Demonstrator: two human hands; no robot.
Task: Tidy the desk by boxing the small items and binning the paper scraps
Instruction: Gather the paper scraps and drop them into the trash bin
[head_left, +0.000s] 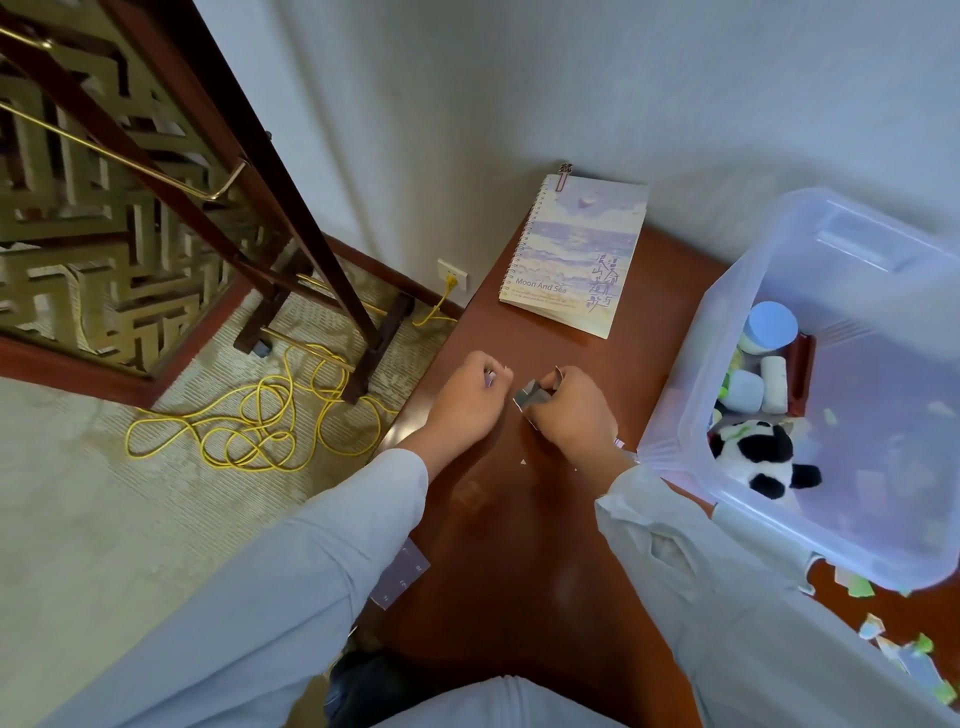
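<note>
- While the two hands work side by side over the middle of the brown desk (519, 571), the left hand (467, 400) is curled, its fingertips pinching one small purple scrap (489, 378).
- The right hand (574, 415) is closed round a folded grey paper piece (531, 399), held just above the desktop; it may be more than one piece, but the fingers hide that.
- One clear plastic storage box (831, 551) stands on the desk just right of the right hand.
- Inside it lie one panda plush (753, 457), one blue-lidded jar (770, 325) and two pale cylinders.
- Roughly six coloured paper scraps (904, 654) lie on the desk's near right corner.
- One purple card (402, 574) overhangs the left edge.
- One spiral notebook (576, 260) lies at the far end.
</note>
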